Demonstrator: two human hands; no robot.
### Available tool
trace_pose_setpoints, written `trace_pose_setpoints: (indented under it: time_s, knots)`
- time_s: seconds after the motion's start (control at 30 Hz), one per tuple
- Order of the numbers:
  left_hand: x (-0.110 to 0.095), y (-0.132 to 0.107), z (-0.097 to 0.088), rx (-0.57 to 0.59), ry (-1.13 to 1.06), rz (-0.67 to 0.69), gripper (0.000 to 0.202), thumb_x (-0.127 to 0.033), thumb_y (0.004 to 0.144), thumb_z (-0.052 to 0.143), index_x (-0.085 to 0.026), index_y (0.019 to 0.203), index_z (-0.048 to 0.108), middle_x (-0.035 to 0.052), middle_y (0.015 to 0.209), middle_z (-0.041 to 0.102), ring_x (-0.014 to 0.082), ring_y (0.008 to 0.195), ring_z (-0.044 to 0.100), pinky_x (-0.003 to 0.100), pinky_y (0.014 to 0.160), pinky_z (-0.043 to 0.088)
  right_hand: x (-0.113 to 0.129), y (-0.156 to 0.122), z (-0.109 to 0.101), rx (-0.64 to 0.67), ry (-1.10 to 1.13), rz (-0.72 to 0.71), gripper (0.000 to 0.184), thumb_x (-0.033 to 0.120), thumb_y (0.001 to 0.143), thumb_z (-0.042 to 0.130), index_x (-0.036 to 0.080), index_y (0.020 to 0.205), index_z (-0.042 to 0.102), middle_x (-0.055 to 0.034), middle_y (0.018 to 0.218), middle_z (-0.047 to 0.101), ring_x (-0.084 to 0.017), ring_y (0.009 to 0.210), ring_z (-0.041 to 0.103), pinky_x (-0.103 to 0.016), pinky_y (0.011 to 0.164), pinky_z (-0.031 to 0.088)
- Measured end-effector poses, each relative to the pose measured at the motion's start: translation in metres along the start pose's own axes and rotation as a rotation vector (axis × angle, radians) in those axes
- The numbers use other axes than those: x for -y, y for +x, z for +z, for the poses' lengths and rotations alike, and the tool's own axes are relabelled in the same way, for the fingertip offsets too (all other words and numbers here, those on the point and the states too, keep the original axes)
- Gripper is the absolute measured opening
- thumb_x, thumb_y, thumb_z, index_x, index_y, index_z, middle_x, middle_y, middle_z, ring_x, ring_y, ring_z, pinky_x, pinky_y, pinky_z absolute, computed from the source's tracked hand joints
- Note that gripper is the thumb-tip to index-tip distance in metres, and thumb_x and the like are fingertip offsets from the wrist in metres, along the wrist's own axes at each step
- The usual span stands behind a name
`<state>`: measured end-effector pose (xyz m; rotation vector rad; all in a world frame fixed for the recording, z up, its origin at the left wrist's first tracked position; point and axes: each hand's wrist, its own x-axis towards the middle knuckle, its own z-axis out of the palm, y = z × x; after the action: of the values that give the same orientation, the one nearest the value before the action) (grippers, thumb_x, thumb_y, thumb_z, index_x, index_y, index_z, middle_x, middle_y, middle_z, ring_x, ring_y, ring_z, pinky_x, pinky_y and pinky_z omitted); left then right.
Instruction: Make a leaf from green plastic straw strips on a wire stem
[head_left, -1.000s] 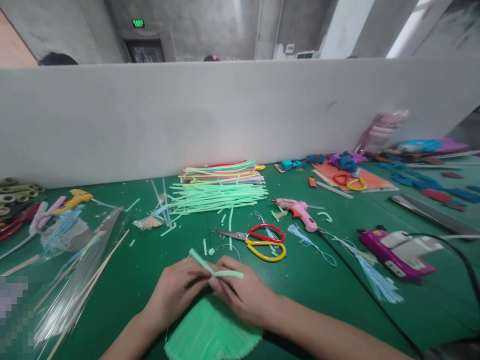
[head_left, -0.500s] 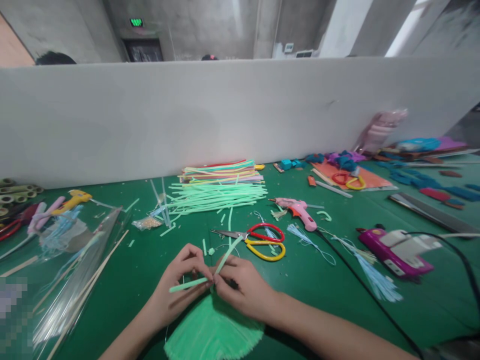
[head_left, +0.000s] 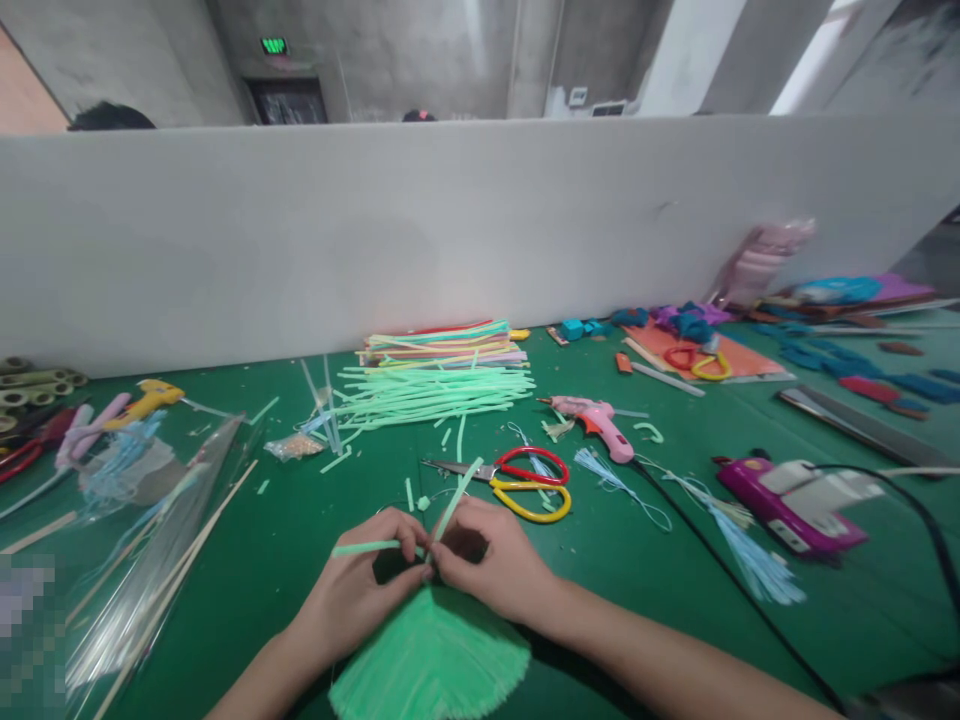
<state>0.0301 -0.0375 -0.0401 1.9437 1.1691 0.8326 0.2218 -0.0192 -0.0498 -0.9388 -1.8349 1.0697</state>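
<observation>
A fan-shaped piece of bright green fuzzy material [head_left: 435,660] lies low at the bottom centre, its narrow tip under my fingers. My left hand [head_left: 352,580] is closed in a pinch at that tip, and one light green pipe cleaner end [head_left: 364,548] sticks out leftward from it. Against it, my right hand [head_left: 495,565] pinches another light green pipe cleaner end [head_left: 461,492] that slants up to the right. Whether both ends belong to one pipe cleaner is hidden by the fingers. Scissors [head_left: 525,480] with red and yellow handles lie just beyond my hands.
Bundled pipe cleaners [head_left: 435,395] lie by the grey partition [head_left: 450,220]. At right are a pink glue gun [head_left: 596,420], pale blue tassels [head_left: 750,555] and a purple power strip [head_left: 787,510]. Clear plastic wrap [head_left: 165,560], thin sticks and a yellow glue gun [head_left: 154,398] lie left.
My left fingers have curled in closer to the right ones at the fan's tip. The left pipe cleaner end has risen and lies flatter; the right end has dropped slightly.
</observation>
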Motion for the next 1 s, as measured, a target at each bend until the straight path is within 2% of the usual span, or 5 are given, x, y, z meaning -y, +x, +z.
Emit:
trace_pose_setpoints:
  time_s: [0.17,0.33,0.5,0.77,1.0]
  knots:
    - [-0.001,0.002,-0.001,0.002,-0.030,0.016,0.011,-0.021,0.084,0.064,-0.022,0.077,0.054,0.0005,0.091,0.064,0.0154,0.087,0.060,0.027,0.078,0.045,0.001,0.001,-0.003,0.059,0.024,-0.016,0.002,0.016,0.075,0.063,0.015,0.073,0.064,-0.0017,0.075,0.059,-0.011,0.064,0.056,-0.020,0.055,0.042]
    - [-0.001,0.002,-0.002,0.036,-0.057,0.014,0.005,-0.024,0.083,0.064,-0.021,0.080,0.061,0.0015,0.087,0.065,0.0164,0.085,0.061,0.027,0.078,0.046,0.004,0.001,-0.013,0.140,-0.022,-0.173,0.006,0.014,0.074,0.063,0.017,0.078,0.062,-0.0011,0.077,0.061,-0.012,0.068,0.056,-0.022,0.062,0.044]
    - [-0.003,0.000,0.001,0.107,-0.056,-0.027,0.015,-0.030,0.084,0.063,-0.019,0.074,0.060,0.0030,0.081,0.067,0.0165,0.075,0.061,0.026,0.069,0.045,0.003,0.002,-0.018,0.162,-0.122,-0.244,0.009,0.011,0.072,0.061,0.018,0.077,0.058,-0.0006,0.077,0.059,-0.013,0.071,0.056,-0.023,0.065,0.044]
    - [-0.007,0.000,-0.003,0.157,0.004,0.008,0.021,-0.030,0.086,0.059,-0.019,0.069,0.053,0.0016,0.079,0.066,0.0144,0.073,0.059,0.024,0.069,0.043,0.003,0.002,-0.018,0.199,-0.102,-0.260,0.010,0.011,0.072,0.063,0.018,0.075,0.058,-0.0019,0.082,0.061,-0.013,0.073,0.057,-0.023,0.066,0.045]
    - [-0.008,0.001,-0.006,0.176,-0.006,-0.059,0.017,-0.018,0.080,0.062,-0.020,0.069,0.051,-0.0002,0.081,0.068,0.0147,0.075,0.061,0.024,0.070,0.044,-0.002,0.009,-0.036,0.247,-0.042,-0.162,0.008,0.021,0.075,0.071,0.015,0.073,0.067,-0.0037,0.083,0.063,-0.013,0.075,0.061,-0.025,0.069,0.048]
